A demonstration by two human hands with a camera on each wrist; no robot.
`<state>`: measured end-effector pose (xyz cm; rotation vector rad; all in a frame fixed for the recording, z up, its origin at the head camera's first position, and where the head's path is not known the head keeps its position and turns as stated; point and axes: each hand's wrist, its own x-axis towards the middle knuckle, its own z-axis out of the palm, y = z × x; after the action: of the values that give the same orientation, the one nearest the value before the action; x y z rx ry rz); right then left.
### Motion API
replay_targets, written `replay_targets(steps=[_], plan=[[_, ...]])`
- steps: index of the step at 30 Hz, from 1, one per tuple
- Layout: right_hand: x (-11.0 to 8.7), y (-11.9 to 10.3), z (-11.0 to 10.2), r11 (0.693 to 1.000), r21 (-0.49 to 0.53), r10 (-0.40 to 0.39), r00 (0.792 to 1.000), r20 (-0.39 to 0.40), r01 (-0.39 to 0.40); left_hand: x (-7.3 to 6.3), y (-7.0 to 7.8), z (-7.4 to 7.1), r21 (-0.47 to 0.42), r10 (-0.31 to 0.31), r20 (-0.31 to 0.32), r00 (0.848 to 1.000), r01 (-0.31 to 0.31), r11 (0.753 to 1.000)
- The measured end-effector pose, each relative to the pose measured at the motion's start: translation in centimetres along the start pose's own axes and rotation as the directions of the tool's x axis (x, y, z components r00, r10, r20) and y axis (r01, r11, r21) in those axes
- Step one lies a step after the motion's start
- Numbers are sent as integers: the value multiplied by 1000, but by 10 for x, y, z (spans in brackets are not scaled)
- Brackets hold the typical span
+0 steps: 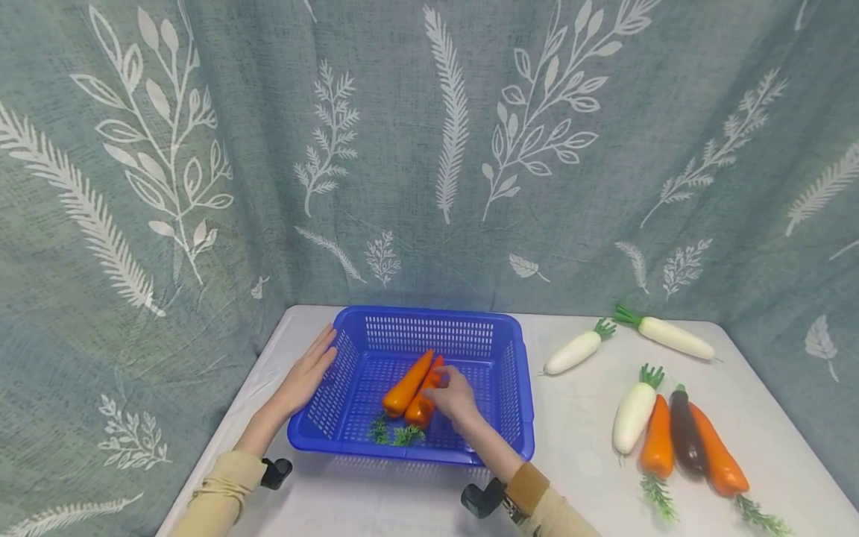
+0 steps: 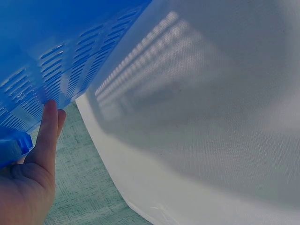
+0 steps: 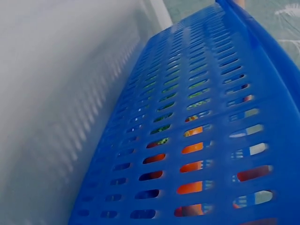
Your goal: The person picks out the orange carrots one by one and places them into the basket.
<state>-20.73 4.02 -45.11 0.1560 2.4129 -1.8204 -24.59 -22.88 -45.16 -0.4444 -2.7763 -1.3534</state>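
A blue plastic basket [image 1: 411,456] with slotted walls stands on the white table. Two orange carrots lie side by side inside it, the left carrot [image 1: 406,386] and the right carrot [image 1: 420,409], with green tops toward the near wall. My right hand [image 1: 456,395] reaches over the near rim and pinches the right carrot between thumb and fingers. Against the basket's left side rests my left hand [image 1: 306,377], fingers straight. The left wrist view shows these fingers [image 2: 48,129] along the outside of the slotted wall. In the right wrist view, the wall mostly hides the right hand.
Right of the basket lie three white radishes, one [image 1: 573,352] nearest it, another [image 1: 674,338] at the back and a third [image 1: 634,418] in front. Beside that one are a carrot [image 1: 658,440], an eggplant [image 1: 687,436] and another carrot [image 1: 721,455]. A patterned curtain [image 1: 416,246] hangs behind the table.
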Motion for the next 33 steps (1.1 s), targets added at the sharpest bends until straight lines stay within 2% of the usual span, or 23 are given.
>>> replay_targets(steps=[6, 14, 22, 30, 33], plan=[[0, -2, -1, 990, 135, 34, 999, 28, -37, -1, -2, 1, -4, 5, -6, 1000, -5, 1000], [0, -4, -5, 956, 286, 52, 997, 59, -66, -1, 1, 3, -4, 7, -10, 1000, -7, 1000], [-2, -13, -18, 935, 348, 32, 993, 110, -69, -1, 1, 3, 5, 7, -9, 1000, -7, 1000], [-3, -27, -40, 940, 342, -30, 991, 134, -18, 0, 0, 2, -6, -1, -5, 1000, 1, 1000], [-3, -29, -49, 943, 334, -59, 984, 169, -1, 1, 0, 1, -1, 0, -5, 1000, 0, 1000]])
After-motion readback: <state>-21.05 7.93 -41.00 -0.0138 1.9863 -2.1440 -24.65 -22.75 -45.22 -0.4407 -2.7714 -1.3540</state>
